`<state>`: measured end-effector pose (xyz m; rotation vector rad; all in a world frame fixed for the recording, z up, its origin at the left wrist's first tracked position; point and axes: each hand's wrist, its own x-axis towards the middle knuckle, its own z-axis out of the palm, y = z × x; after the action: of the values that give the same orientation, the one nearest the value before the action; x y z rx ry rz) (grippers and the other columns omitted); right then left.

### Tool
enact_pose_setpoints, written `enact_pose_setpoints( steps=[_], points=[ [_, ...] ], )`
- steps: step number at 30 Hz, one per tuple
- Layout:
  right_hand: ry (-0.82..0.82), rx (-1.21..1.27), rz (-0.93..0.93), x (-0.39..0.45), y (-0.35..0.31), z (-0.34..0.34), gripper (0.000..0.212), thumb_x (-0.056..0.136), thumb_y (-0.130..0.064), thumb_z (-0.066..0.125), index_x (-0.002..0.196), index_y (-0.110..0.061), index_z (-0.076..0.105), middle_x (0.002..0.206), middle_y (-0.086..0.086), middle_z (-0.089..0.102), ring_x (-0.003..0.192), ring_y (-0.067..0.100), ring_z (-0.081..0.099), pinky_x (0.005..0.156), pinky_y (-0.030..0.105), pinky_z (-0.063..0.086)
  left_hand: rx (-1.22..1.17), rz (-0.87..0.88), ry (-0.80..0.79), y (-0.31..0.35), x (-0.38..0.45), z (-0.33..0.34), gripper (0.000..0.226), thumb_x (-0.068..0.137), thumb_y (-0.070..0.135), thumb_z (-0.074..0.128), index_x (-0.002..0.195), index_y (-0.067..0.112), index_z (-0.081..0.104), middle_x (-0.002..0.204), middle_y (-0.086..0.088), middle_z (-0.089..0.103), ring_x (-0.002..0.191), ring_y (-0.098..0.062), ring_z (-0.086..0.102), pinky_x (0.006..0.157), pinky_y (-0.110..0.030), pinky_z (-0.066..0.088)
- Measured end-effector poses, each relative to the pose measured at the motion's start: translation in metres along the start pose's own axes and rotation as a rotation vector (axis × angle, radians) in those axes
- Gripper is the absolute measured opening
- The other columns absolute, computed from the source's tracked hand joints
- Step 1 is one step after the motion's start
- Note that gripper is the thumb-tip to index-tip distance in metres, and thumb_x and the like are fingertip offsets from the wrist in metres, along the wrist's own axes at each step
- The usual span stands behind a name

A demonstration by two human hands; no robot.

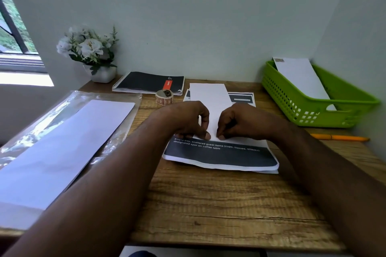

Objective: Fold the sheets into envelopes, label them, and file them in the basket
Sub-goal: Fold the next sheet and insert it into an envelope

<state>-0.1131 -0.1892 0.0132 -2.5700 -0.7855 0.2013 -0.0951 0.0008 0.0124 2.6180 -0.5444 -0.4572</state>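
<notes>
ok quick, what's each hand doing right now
Left hand: fingers curled, pinching the near edge of the white folded sheet.
Right hand: fingers curled, pinching the same edge.

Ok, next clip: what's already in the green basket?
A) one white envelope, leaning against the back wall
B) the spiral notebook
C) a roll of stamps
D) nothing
A: a single white envelope stands tilted inside the green basket, a small stamp at its top corner.
</notes>
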Motion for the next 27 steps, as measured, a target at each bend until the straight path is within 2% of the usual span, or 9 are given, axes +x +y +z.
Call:
enact_pose_setpoints(
  steps=[4, 6, 8, 10, 14, 17, 19, 23, 27],
  points=[
    [-0.057, 0.047, 0.103, -0.009, 0.012, -0.013, 0.006, 0.075, -0.01, 0.078, 0.079, -0.014, 0.075, 0.081, 0.003, 0.075, 0.075, 0.016, 0.067, 0.068, 0.018, 0.05, 0.071, -0.058, 0.005, -0.006, -0.008, -0.005, 0.029, 0.075, 0.038, 0.079, 0.09, 0.028, 0.057, 0.089, 0.002, 0.06, 0.072, -0.017, 0.062, 0.054, -0.028, 0.054],
    [-0.091, 0.144, 0.149, -0.013, 0.019, -0.017, 0.007, 0.074, -0.004, 0.078, 0.075, -0.01, 0.074, 0.075, 0.007, 0.073, 0.068, 0.021, 0.063, 0.065, 0.025, 0.05, 0.114, -0.078, -0.016, -0.01, -0.011, -0.009, 0.027, 0.076, 0.038, 0.078, 0.09, 0.028, 0.056, 0.091, 0.004, 0.057, 0.073, -0.015, 0.058, 0.052, -0.027, 0.049],
    [-0.108, 0.194, 0.187, -0.015, 0.025, -0.02, 0.011, 0.072, 0.0, 0.078, 0.07, -0.01, 0.072, 0.064, 0.001, 0.07, 0.064, 0.017, 0.059, 0.06, 0.024, 0.048, 0.165, -0.068, -0.021, -0.011, -0.011, -0.01, 0.022, 0.078, 0.039, 0.076, 0.085, 0.027, 0.059, 0.094, 0.007, 0.056, 0.077, -0.014, 0.055, 0.056, -0.026, 0.045],
    [-0.123, 0.191, 0.214, -0.017, 0.029, -0.022, 0.011, 0.071, -0.001, 0.079, 0.069, -0.007, 0.07, 0.059, -0.004, 0.067, 0.062, 0.016, 0.057, 0.057, 0.023, 0.048, 0.203, -0.038, -0.02, -0.008, -0.01, -0.009, 0.018, 0.079, 0.038, 0.075, 0.078, 0.027, 0.06, 0.094, 0.008, 0.058, 0.085, -0.014, 0.054, 0.067, -0.028, 0.045],
    [-0.15, 0.151, 0.223, -0.015, 0.03, -0.023, 0.016, 0.072, -0.004, 0.08, 0.066, -0.013, 0.067, 0.057, -0.006, 0.064, 0.062, 0.018, 0.056, 0.062, 0.031, 0.047, 0.08, 0.074, -0.003, -0.003, -0.013, -0.009, 0.01, 0.077, 0.018, 0.077, 0.074, 0.022, 0.069, 0.073, 0.01, 0.065, 0.069, -0.006, 0.057, 0.064, -0.023, 0.043],
    [-0.154, 0.15, 0.23, -0.015, 0.029, -0.023, 0.016, 0.072, -0.004, 0.079, 0.066, -0.014, 0.067, 0.055, -0.009, 0.065, 0.06, 0.015, 0.056, 0.06, 0.029, 0.047, 0.014, 0.145, 0.132, 0.005, -0.013, 0.001, 0.005, 0.073, 0.012, 0.077, 0.074, 0.016, 0.075, 0.071, 0.006, 0.071, 0.06, -0.001, 0.058, 0.063, -0.024, 0.049],
    [-0.149, 0.157, 0.233, -0.016, 0.028, -0.024, 0.017, 0.072, -0.004, 0.079, 0.066, -0.015, 0.068, 0.055, -0.009, 0.065, 0.059, 0.012, 0.056, 0.059, 0.026, 0.047, 0.041, 0.198, 0.2, 0.019, -0.01, 0.012, 0.004, 0.075, 0.012, 0.073, 0.079, 0.011, 0.075, 0.077, 0.0, 0.073, 0.064, -0.006, 0.061, 0.066, -0.024, 0.051],
    [-0.109, 0.166, 0.222, -0.017, 0.027, -0.021, 0.012, 0.073, -0.006, 0.078, 0.069, -0.011, 0.068, 0.061, -0.005, 0.064, 0.059, 0.009, 0.054, 0.056, 0.022, 0.045, 0.102, 0.283, 0.224, 0.049, 0.0, 0.029, 0.014, 0.081, 0.012, 0.067, 0.091, 0.008, 0.076, 0.088, -0.006, 0.073, 0.079, -0.016, 0.064, 0.076, -0.026, 0.051],
    [-0.063, 0.097, 0.193, -0.014, 0.027, -0.015, 0.011, 0.077, -0.014, 0.076, 0.076, -0.012, 0.066, 0.071, -0.002, 0.063, 0.06, 0.01, 0.053, 0.058, 0.024, 0.043, 0.131, 0.259, 0.244, 0.049, 0.003, 0.03, 0.014, 0.08, 0.012, 0.068, 0.091, 0.008, 0.076, 0.078, -0.003, 0.07, 0.074, -0.015, 0.059, 0.067, -0.024, 0.044]
  ],
)
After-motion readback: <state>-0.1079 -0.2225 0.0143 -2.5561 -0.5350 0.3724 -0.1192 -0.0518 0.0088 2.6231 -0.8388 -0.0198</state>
